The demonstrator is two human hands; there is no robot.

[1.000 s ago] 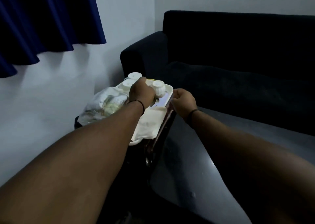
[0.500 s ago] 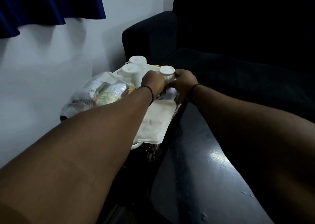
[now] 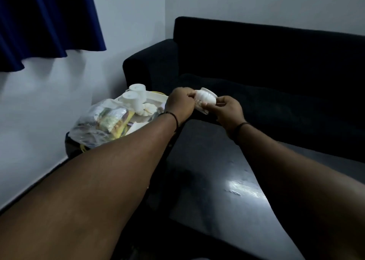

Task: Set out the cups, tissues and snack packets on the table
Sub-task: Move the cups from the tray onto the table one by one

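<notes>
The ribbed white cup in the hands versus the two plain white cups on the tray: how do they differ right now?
The ribbed cup is lifted and tilted between the left hand and the right hand; the two plain cups stand upside down on the tray, untouched. The ribbed cup looks rounded and squat; the plain cups look taller and straight-sided. All are white.

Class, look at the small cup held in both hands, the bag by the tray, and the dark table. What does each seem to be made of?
Cup: probably glazed ceramic, being white, ribbed and slightly glossy; plastic is possible.
Bag: thin clear plastic, crinkled, with packets showing through.
Table: dark with a polished finish that reflects light; whether lacquered wood, laminate or glass is unclear.
</notes>
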